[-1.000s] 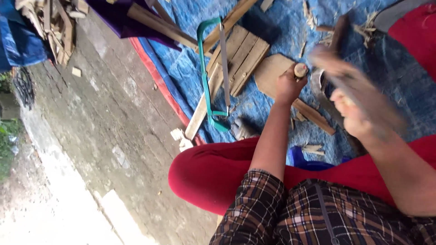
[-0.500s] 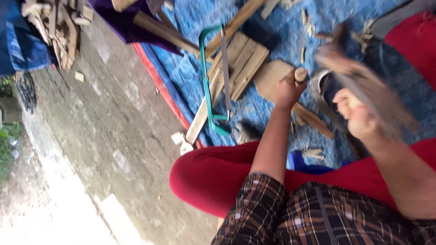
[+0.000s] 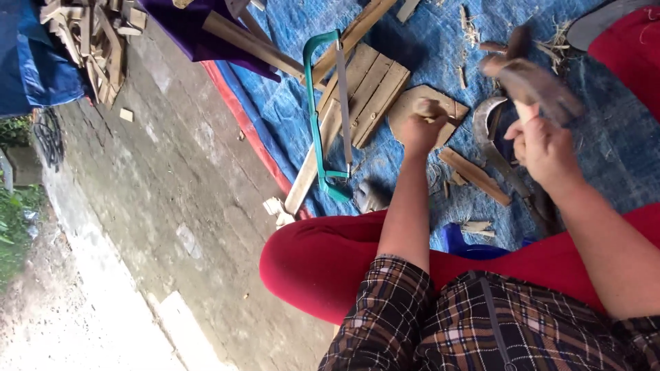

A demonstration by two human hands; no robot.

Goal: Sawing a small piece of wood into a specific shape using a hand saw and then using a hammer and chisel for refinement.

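Left hand: the left hand [image 3: 421, 127] sits at 12 o'clock from the red knee; fingers curled tight around a small wooden piece [image 3: 427, 106], which stands on a flat wooden block [image 3: 450, 108] lying on the blue tarp [image 3: 405, 41]
Right hand: the right hand [image 3: 543, 148] is raised at 3 o'clock from the left; fingers wrapped shut around the handle of a curved chopping blade [image 3: 526, 75], blurred, so its exact edge cannot be told
Step in hand: by my reading, chopping or shaving the small wooden piece on the block; blade lifted above and to 2 o'clock of the piece, not touching it
Next move calls for: likely a controlled stroke onto the piece's free end, well away from the holding fingers, since they grip close to where the blade would land
Nearby tools: a green-framed hacksaw [image 3: 323, 113] lies at 9 o'clock from the left hand, across a slatted wooden panel [image 3: 368, 86]; a second curved sickle blade [image 3: 491, 137] rests on the tarp between the 2 hands
Scraps: a split stick [image 3: 474, 177] at 5 o'clock from the left hand; chips and shavings scattered about
Further off: a pile of offcuts [image 3: 89, 34] at 10 o'clock, on the concrete floor [image 3: 158, 206]
In the way: the sickle blade and split stick crowd the block's right side
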